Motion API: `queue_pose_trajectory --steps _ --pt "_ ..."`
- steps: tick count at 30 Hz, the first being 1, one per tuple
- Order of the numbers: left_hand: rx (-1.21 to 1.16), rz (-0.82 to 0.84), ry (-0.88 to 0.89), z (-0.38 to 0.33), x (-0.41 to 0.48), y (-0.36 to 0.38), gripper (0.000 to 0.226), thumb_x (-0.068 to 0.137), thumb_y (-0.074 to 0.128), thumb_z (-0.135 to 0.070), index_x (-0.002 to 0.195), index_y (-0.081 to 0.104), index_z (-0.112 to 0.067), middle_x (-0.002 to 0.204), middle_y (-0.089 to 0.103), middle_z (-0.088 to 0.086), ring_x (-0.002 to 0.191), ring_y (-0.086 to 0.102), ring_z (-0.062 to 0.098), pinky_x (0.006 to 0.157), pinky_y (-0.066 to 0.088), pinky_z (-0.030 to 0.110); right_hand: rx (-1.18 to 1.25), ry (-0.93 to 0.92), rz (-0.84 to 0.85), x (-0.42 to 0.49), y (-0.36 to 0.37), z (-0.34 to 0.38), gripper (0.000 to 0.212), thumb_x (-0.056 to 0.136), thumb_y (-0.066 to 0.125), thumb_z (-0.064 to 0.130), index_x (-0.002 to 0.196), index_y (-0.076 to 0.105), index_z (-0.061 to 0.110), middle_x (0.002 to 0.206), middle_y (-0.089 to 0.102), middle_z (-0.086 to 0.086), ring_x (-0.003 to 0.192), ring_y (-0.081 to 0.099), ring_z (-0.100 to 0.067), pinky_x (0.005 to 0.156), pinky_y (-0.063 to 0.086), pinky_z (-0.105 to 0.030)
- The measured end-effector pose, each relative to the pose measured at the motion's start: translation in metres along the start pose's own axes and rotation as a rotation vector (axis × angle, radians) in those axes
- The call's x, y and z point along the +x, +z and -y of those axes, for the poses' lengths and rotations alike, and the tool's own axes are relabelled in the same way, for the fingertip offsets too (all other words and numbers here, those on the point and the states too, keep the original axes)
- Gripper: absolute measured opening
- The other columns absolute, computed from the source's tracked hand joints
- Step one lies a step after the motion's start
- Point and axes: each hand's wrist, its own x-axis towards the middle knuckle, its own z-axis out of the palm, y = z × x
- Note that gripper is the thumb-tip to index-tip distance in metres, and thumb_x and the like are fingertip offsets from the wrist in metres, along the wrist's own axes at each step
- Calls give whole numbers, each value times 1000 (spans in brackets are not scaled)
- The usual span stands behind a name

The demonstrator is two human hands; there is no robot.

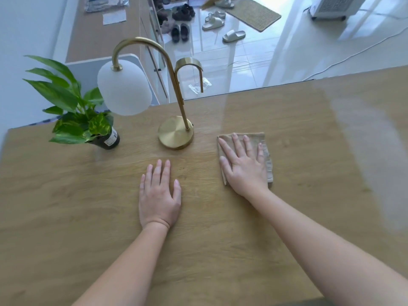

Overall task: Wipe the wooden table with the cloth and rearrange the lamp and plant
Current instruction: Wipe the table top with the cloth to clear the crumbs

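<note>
Two hands lie flat, fingers straight: right hand (245, 166) presses the cloth (266, 151), left hand (159, 195) rests on the bench (66, 206) near the lamp (175, 132) and plant (75, 107).

plant pot (109, 141) | white barcode label | print too small to read

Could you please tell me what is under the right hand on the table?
A folded tan cloth lies under the right hand, flat on the wooden table. The cloth's middle is covered by the palm.

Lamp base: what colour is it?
The lamp base is shiny gold, shown best in the head view.
</note>
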Motion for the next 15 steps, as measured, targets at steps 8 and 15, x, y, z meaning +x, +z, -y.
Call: queue_pose_trajectory --steps 8,15 --pt "-9 8 18 1 -6 1 68 106 24 -50 169 25 -26 176 25 1 164 15 24 134 9 44 -19 -34 20 -101 23 3 55 110 13 64 162 -5 61 176 -9 17 164 -13 -17 131 -13 -51" --pt "-10 -6 14 0 -5 2 67 105 28 -48 168 29 -25 175 28 2 163 19 26 134 13 46 -13 -4 5 -86 18 4 53 111 15 63 161 -3 64 176 -3 19 164 -10 -13 131 -14 -49"
